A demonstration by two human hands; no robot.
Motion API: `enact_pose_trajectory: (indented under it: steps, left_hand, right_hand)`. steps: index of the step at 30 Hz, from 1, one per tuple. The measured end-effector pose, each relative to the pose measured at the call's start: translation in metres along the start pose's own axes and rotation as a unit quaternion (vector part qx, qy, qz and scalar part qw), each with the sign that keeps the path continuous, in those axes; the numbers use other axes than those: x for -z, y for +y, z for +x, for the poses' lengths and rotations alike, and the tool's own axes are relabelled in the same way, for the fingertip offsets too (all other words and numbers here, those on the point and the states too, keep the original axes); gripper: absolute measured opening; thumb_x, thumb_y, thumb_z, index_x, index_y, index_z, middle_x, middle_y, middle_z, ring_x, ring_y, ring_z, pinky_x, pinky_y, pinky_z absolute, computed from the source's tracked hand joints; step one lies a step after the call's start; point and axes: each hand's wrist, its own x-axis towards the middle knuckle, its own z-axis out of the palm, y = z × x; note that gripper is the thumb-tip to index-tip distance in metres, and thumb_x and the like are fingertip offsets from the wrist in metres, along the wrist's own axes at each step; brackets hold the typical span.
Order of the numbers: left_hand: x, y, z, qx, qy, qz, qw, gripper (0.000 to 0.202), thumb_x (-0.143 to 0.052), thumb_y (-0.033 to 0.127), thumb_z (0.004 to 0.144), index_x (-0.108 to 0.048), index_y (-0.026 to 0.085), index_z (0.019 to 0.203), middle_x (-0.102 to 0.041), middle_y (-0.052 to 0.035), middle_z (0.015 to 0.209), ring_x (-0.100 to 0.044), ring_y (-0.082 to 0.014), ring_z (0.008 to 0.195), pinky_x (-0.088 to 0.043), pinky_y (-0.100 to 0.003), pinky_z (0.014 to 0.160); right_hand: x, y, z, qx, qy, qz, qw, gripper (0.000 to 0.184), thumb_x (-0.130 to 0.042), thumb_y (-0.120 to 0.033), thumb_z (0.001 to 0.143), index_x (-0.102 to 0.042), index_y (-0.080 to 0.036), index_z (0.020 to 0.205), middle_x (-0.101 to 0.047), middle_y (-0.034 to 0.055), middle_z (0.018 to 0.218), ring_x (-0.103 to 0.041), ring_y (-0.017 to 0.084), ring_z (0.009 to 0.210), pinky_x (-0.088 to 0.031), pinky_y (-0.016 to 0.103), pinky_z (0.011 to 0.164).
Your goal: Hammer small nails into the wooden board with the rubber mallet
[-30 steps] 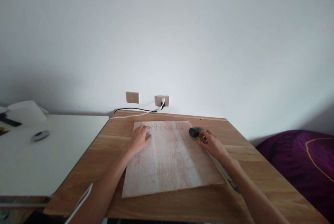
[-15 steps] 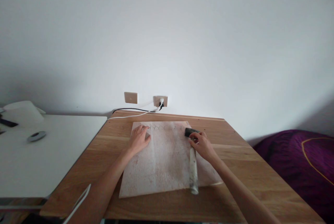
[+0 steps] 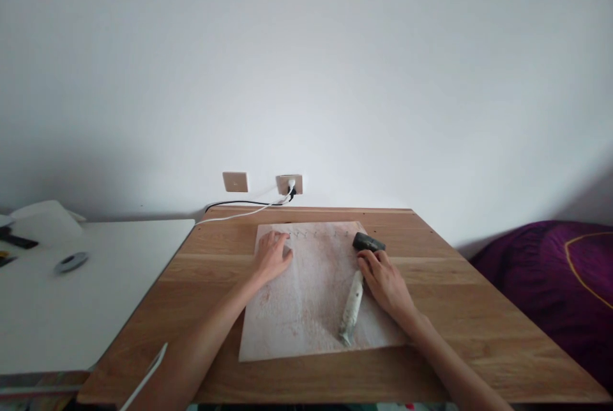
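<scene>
A pale wooden board [image 3: 297, 309] with a worn, stained surface lies on the wooden table. Several thin nails [image 3: 305, 235] stand in a row along its far edge, some leaning. My left hand [image 3: 272, 258] rests on the board's far left part, fingers extended and thumb apart, with the index fingertip beside the leftmost visible nails. On the right lies a hammer [image 3: 352, 309], its black head at the board's far right corner and its whitish handle slanting toward me. My right hand [image 3: 385, 280] is closed round the handle just below the head, hiding that part.
The wooden table [image 3: 191, 309] reaches the wall, where a socket [image 3: 290, 185] holds plugs with a white and a black cable. At left, a white table [image 3: 48, 315] carries a grey roll of tape [image 3: 71, 262]. A purple cushion-like thing [image 3: 541, 270] stands at right.
The board has shifted right, with both hands on it. The hammer's head has moved right while its handle end has swung left. My right hand has lowered and its fingers lie flatter over the handle.
</scene>
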Motion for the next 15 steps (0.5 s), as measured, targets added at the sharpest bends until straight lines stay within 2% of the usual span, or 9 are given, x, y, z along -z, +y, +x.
enact_pose_trajectory:
  steps: [4, 8, 10, 13, 15]
  left_hand:
    - [-0.021, 0.047, 0.017, -0.008, -0.021, -0.018, 1.000, 0.033, -0.063, 0.028, 0.087, -0.063, 0.021, 0.120, -0.060, -0.0126, 0.120, -0.055, -0.0306, 0.120, -0.040, -0.047, 0.109]
    - [-0.047, 0.103, 0.042, -0.023, -0.036, -0.030, 0.999, 0.030, -0.062, 0.030, 0.088, -0.064, 0.019, 0.117, -0.058, -0.0142, 0.119, -0.053, -0.0331, 0.118, -0.039, -0.050, 0.108]
    - [-0.060, 0.131, 0.055, -0.026, -0.046, -0.043, 0.998, 0.030, -0.062, 0.032, 0.089, -0.064, 0.017, 0.115, -0.058, -0.0167, 0.120, -0.053, -0.0352, 0.117, -0.037, -0.053, 0.108]
    - [-0.080, 0.168, 0.072, -0.025, -0.052, -0.083, 0.995, 0.028, -0.061, 0.029, 0.088, -0.064, 0.016, 0.113, -0.058, -0.0185, 0.119, -0.051, -0.0382, 0.119, -0.033, -0.059, 0.109]
    - [-0.092, 0.188, 0.079, -0.021, -0.049, -0.099, 0.994, 0.025, -0.060, 0.027, 0.088, -0.064, 0.017, 0.111, -0.058, -0.0183, 0.119, -0.052, -0.0381, 0.118, -0.031, -0.061, 0.110]
  right_hand:
    - [0.022, 0.043, -0.011, -0.022, 0.003, -0.047, 0.999, 0.033, -0.038, -0.039, 0.102, -0.066, -0.024, 0.111, -0.062, 0.0070, 0.097, -0.067, 0.024, 0.091, -0.053, 0.036, 0.083]
    - [0.043, 0.101, -0.016, -0.048, 0.014, -0.056, 0.997, 0.032, -0.040, -0.037, 0.098, -0.067, -0.023, 0.108, -0.066, 0.0082, 0.094, -0.067, 0.025, 0.092, -0.052, 0.038, 0.089]
    - [0.054, 0.130, -0.014, -0.081, 0.026, -0.050, 0.995, 0.033, -0.041, -0.037, 0.096, -0.069, -0.023, 0.106, -0.067, 0.0097, 0.091, -0.068, 0.028, 0.094, -0.052, 0.041, 0.091]
    - [0.069, 0.167, -0.008, -0.113, 0.049, -0.053, 0.991, 0.036, -0.039, -0.037, 0.095, -0.071, -0.022, 0.103, -0.068, 0.0126, 0.085, -0.070, 0.033, 0.095, -0.053, 0.044, 0.086]
    - [0.075, 0.183, -0.005, -0.112, 0.060, -0.060, 0.990, 0.038, -0.036, -0.036, 0.095, -0.071, -0.023, 0.102, -0.068, 0.0128, 0.080, -0.070, 0.034, 0.090, -0.054, 0.046, 0.079]
